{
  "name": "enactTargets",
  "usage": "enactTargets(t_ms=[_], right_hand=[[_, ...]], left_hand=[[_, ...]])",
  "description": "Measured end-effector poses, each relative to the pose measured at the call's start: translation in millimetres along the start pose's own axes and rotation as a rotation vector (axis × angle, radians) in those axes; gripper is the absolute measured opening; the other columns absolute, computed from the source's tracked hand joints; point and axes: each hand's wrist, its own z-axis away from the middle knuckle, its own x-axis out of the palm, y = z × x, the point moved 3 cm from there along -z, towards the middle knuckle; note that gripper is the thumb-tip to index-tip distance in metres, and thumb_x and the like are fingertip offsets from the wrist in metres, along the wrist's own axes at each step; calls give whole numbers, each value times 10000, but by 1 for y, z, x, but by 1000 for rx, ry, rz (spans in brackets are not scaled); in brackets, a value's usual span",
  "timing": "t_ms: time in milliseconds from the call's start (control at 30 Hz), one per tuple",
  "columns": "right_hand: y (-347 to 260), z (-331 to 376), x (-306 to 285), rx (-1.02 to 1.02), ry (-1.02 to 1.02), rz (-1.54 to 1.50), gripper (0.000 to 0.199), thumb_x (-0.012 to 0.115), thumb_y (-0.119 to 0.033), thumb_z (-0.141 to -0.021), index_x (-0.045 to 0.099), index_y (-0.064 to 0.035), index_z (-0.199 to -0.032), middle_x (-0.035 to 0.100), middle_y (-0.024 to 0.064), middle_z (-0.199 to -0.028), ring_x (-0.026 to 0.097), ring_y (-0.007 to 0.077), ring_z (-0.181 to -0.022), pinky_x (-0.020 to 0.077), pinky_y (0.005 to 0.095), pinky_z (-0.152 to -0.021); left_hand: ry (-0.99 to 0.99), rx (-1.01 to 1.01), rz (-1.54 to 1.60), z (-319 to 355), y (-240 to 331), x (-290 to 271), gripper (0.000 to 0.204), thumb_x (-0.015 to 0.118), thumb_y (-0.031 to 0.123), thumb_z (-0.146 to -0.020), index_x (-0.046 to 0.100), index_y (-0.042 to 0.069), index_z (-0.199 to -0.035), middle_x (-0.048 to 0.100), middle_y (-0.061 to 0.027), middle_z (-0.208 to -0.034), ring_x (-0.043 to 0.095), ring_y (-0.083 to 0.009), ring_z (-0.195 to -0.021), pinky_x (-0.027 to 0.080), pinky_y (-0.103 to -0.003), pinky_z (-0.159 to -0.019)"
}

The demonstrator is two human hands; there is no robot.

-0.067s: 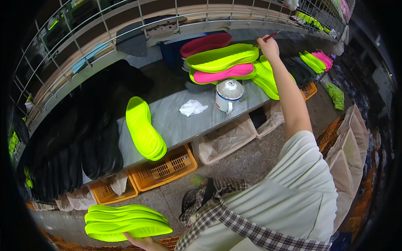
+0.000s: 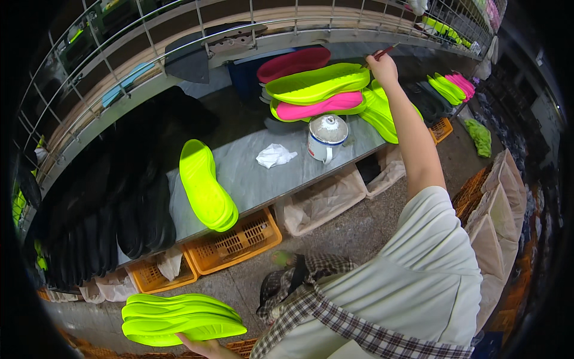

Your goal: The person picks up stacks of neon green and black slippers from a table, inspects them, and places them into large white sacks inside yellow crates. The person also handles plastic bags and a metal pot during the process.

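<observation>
My left hand (image 2: pixel 200 346) grips a stack of neon yellow shoe soles (image 2: pixel 182 317) from below, at the lower left. My right hand (image 2: pixel 382 64) reaches to the far side of the bench, its fingers closed round a thin dark red stick-like tool (image 2: pixel 385 52). Its fingertips are beside the heel end of a neon yellow sole (image 2: pixel 320 82), which lies over a pink sole (image 2: pixel 323 106). Behind these is a dark red sole (image 2: pixel 294 63). A pair of nested yellow soles (image 2: pixel 206 185) lies alone at the bench's left front, partly over the edge.
On the grey bench (image 2: pixel 251 185) stand a white lidded enamel mug (image 2: pixel 327 137) and a crumpled white tissue (image 2: pixel 275 155). Black soles (image 2: pixel 143 221) crowd the left. Wire mesh (image 2: pixel 227 27) runs along the back. Orange crates (image 2: pixel 239 245) and a lined bin (image 2: pixel 326 200) sit below.
</observation>
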Motion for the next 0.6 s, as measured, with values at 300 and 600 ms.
enactTargets(t_ms=[300, 600], right_hand=[[-11, 9, -6, -59, -19, 243, 297, 604, -346, -779, 638, -62, -859, 667, 163, -845, 634, 349, -842, 496, 458, -741], [-59, 50, -54, -170, 218, -688, 271, 549, -254, -918, 566, -54, -735, 533, 3, -659, 504, 97, -614, 396, 258, -567]], left_hand=[[55, 19, -1, -6, -17, 0, 614, 510, 432, -913, 343, 67, -1377, 431, -147, -1326, 455, -312, -1183, 405, -463, -965], [-46, -38, 109, 4, -14, 12, 623, 478, 444, -922, 324, 58, -1386, 409, -155, -1354, 427, -329, -1214, 380, -490, -994]])
